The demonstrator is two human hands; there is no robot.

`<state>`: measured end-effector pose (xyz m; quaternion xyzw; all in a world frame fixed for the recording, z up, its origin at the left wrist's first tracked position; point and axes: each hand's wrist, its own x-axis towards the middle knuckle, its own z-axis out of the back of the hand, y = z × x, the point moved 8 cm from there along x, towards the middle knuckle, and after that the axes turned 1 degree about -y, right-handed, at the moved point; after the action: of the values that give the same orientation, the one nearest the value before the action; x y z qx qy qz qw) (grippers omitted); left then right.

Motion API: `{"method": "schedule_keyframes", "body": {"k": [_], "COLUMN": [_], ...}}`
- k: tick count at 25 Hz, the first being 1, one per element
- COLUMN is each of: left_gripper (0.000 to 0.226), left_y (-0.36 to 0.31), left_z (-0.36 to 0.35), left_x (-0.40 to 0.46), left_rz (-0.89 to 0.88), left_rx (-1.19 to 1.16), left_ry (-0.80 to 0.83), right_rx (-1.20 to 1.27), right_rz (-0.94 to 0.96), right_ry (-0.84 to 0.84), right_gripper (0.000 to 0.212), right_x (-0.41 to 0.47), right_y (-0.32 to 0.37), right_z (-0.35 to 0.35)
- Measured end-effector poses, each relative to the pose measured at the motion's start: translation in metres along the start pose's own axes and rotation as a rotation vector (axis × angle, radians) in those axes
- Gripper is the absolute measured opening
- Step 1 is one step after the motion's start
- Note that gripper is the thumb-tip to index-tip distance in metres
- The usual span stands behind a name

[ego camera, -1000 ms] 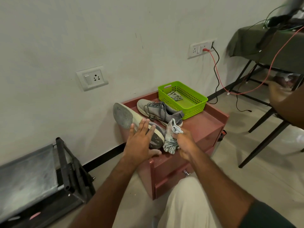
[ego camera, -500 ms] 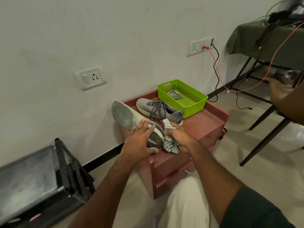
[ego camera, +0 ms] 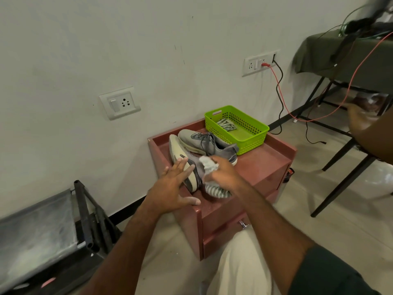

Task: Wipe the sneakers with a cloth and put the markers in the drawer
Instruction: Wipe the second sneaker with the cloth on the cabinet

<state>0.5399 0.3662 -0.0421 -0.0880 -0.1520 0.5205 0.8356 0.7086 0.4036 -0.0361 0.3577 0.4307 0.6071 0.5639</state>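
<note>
Left hand (ego camera: 172,188) flat, fingers (ego camera: 180,165) spread on tilted sneaker's (ego camera: 182,160) rubber sole; right hand (ego camera: 223,173) clutching crumpled cloth (ego camera: 209,167).

Grey sneaker (ego camera: 184,160) tipped sideways; cloth (ego camera: 209,167) against it.

Both forearms bare, no watch, rings or gloves visible on left hand (ego camera: 170,188) or right hand (ego camera: 225,177). Right arm: dark green short sleeve (ego camera: 331,273) ending above the elbow, plain fabric, no print or logo that I can see. Left arm: no sleeve in frame. Legs: light beige trousers (ego camera: 240,267), plain, slightly creased at the knee. Nothing else of the body shows.
</note>
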Motion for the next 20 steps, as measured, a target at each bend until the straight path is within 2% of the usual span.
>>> {"method": "schedule_keyframes", "body": {"k": [3, 6, 8, 9, 12, 13, 15, 16, 17, 19, 20], "left_gripper": [0.127, 0.108, 0.100, 0.099, 0.100, 0.102, 0.107, 0.107, 0.104, 0.091, 0.087], "left_y": [-0.003, -0.009, -0.006, -0.003, 0.000, -0.003, -0.014, -0.017, -0.018, -0.015, -0.012], "left_z": [0.037, 0.069, 0.077, 0.079, 0.076, 0.072, 0.062, 0.058, 0.055, 0.055, 0.057], "left_x": [-0.004, -0.014, -0.018, -0.019, -0.017, -0.015, -0.015, -0.015, -0.015, -0.015, -0.014], "left_rz": [-0.028, -0.069, -0.065, -0.059, -0.055, -0.069, -0.119, -0.141, -0.155, -0.145, -0.121], "left_rx": [0.024, 0.005, -0.035, -0.045, -0.003, 0.024, 0.073, 0.093, 0.108, 0.118, 0.101], "left_ry": [-0.235, -0.463, -0.523, -0.541, -0.505, -0.476, -0.443, -0.441, -0.442, -0.453, -0.457], "right_rx": [0.454, 0.649, 0.727, 0.736, 0.451, 0.306, 0.030, -0.067, -0.137, -0.254, -0.301], "right_rz": [-0.063, -0.017, -0.067, -0.116, -0.082, 0.020, 0.357, 0.514, 0.610, 0.652, 0.681], "right_ry": [0.001, 0.126, 0.046, -0.080, -0.464, -0.542, -0.604, -0.552, -0.429, -0.153, -0.093], "right_gripper": [0.038, 0.029, 0.024, 0.026, 0.023, 0.019, 0.015, 0.019, 0.028, 0.049, 0.053], "right_x": [-0.013, -0.032, -0.037, -0.037, -0.039, -0.041, -0.051, -0.056, -0.058, -0.058, -0.058], "right_y": [0.033, 0.060, 0.050, 0.036, 0.020, 0.030, 0.076, 0.099, 0.114, 0.126, 0.123], "right_z": [0.007, 0.003, 0.009, 0.019, 0.056, 0.061, 0.054, 0.039, 0.020, -0.011, -0.014]}}
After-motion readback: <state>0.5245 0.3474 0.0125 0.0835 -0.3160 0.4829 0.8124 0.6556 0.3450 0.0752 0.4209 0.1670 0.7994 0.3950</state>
